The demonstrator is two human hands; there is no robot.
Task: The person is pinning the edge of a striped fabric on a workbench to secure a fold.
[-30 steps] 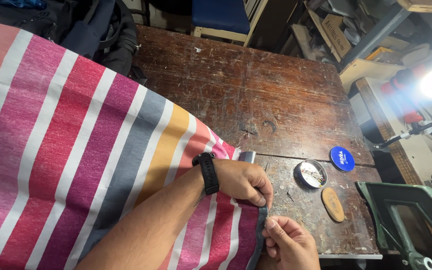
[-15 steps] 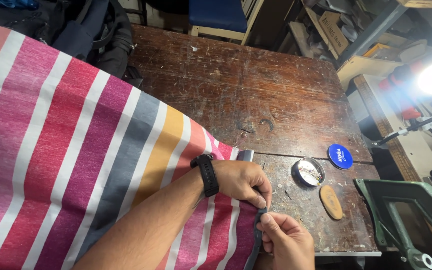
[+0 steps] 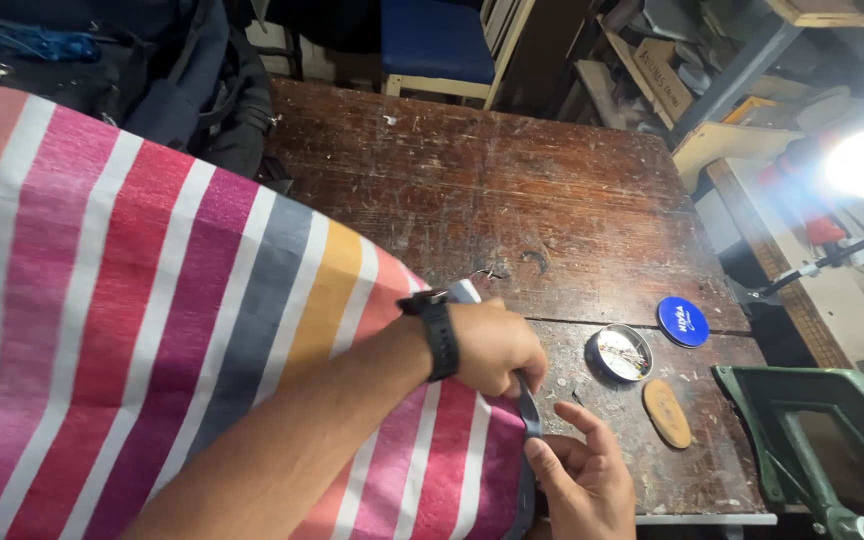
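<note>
1. Head view: the left hand (image 3: pixel 492 345), with a black band on its wrist, is closed on the dark grey edge strip (image 3: pixel 530 415) of the large striped cloth in pink, red, white, grey and orange (image 3: pixel 152 330), and presses it near the corner of the cloth.
2. The right hand (image 3: pixel 580 478) is just below it, thumb and fingers pinching the same strip from the other side; it holds nothing else that I can see.
3. The cloth lies over the left part of the scratched dark wooden table (image 3: pixel 512 210) and hangs toward the person, its corner near the table's front edge.
4. To the right, apart from the hands, stand a small open round metal tin (image 3: pixel 620 352), a blue round lid (image 3: pixel 682 321) and a flat oval brown piece (image 3: pixel 667 413).
5. I judge that the heavy cloth can pull the strip out of the fingers, because most of its weight hangs off the table. Pins seem to be in the tin; a careless reach could prick a finger or knock it over.
</note>
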